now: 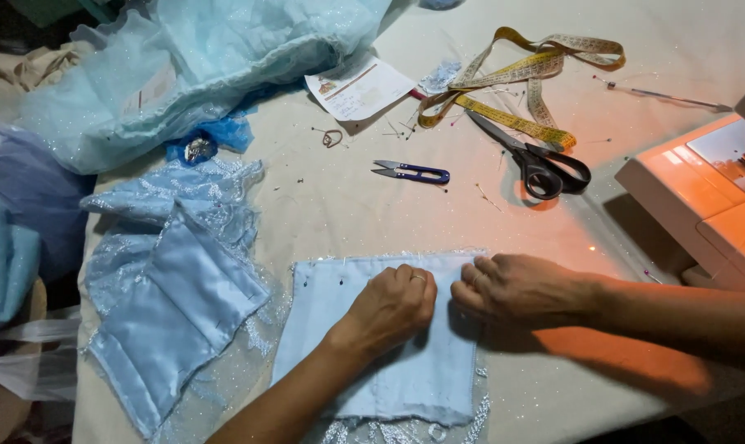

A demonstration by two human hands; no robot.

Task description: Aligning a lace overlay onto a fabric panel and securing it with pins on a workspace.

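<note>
I see my left hand (393, 308) pressing knuckles-down on the pale blue fabric panel (405, 362) lying near-centre on the table (553, 395), fingers curled. My right hand (516, 288) pinches the panel's far edge. Thread snips (411, 171) and black scissors (533, 160) lie farther away.

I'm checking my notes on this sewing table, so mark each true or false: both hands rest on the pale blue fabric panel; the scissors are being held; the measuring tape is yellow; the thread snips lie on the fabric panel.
1. Both the left hand and right hand rest on the fabric panel: true.
2. False: the scissors lie on the table, unheld.
3. The measuring tape is yellow: true.
4. False: the thread snips lie on the table.
</note>
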